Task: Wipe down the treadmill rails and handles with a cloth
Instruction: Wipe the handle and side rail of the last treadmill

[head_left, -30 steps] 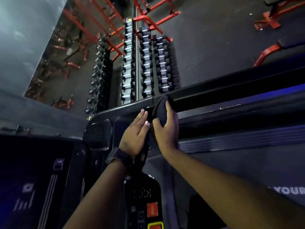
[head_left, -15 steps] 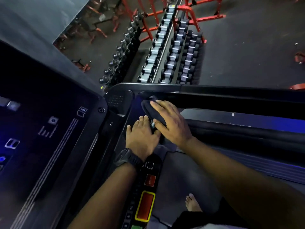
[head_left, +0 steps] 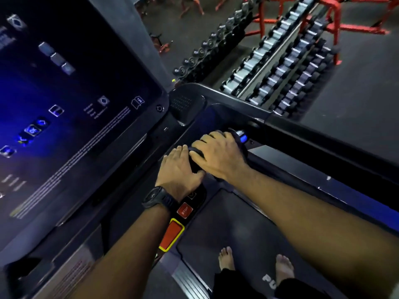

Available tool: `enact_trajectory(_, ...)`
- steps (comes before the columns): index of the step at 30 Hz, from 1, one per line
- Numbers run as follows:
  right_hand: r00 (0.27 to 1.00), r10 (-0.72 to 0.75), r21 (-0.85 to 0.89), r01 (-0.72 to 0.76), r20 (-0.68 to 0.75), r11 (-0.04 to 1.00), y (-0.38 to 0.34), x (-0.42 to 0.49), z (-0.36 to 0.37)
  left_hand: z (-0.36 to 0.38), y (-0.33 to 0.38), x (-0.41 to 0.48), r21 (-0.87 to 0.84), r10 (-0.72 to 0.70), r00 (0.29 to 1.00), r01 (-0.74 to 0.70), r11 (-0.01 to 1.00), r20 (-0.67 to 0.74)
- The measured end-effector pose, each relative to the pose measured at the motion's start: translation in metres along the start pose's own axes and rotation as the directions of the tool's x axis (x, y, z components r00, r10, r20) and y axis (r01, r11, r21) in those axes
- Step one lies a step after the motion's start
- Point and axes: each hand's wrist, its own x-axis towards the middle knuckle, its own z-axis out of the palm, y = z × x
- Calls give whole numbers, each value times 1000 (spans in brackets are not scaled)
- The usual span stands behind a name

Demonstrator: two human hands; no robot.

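Two hands on treadmill handle area, head view. Right hand (head_left: 218, 155) palm down, fingers curled over dark cloth (head_left: 195, 153), pressing it onto handle (head_left: 240, 134) beside side rail (head_left: 323, 147). Left hand (head_left: 179, 173) flat, fingers extended and together, just beside right hand, touching cloth edge; whether it grips anything cannot be told. Black watch (head_left: 158, 197) on left wrist. Red stop button (head_left: 184, 210) and yellow-framed red button (head_left: 171, 237) below left wrist. Lit console screen (head_left: 64, 104) at left. Bare feet (head_left: 226, 257) on belt (head_left: 233, 223). Dumbbell rack (head_left: 280, 61) beyond rail.
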Motion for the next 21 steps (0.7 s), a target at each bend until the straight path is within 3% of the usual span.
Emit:
enact_trajectory(5, 998, -51, 24, 52, -34, 998, -4, -12, 3, 3, -1, -3, -19, 8, 1000, -8, 1000, -17)
enact_trajectory(9, 961, 116, -71, -101, 252, 992, 19, 27, -12, -1, -1, 2, 19, 29, 999, -30, 999, 43)
enact_trajectory(10, 948, 177, -82, -160, 264, 984, 28, 26, -13, -2, 0, 3, 20, 48, 998, -49, 999, 48)
enact_trajectory(12, 957, 254, -93, -242, 144, 966, 38, 9, -11, -3, 0, 4, 1, 80, 996, -80, 997, 37)
enact_trajectory(15, 978, 208, -104, -204, 26, 973, 40, -13, -2, -3, 0, 10, 16, 88, 993, -89, 996, 77)
enact_trajectory(17, 978, 180, -104, -169, 108, 980, 50, 4, -6, -4, 3, 14, 17, 82, 991, -84, 996, 103)
enact_trajectory(19, 941, 223, -102, -203, 256, 974, 62, 29, -17, -6, 7, 19, -4, 89, 988, -89, 996, 123)
enact_trajectory(21, 911, 268, -98, -250, 312, 963, 68, 42, -21, -11, 11, 22, -43, 103, 986, -98, 994, 133)
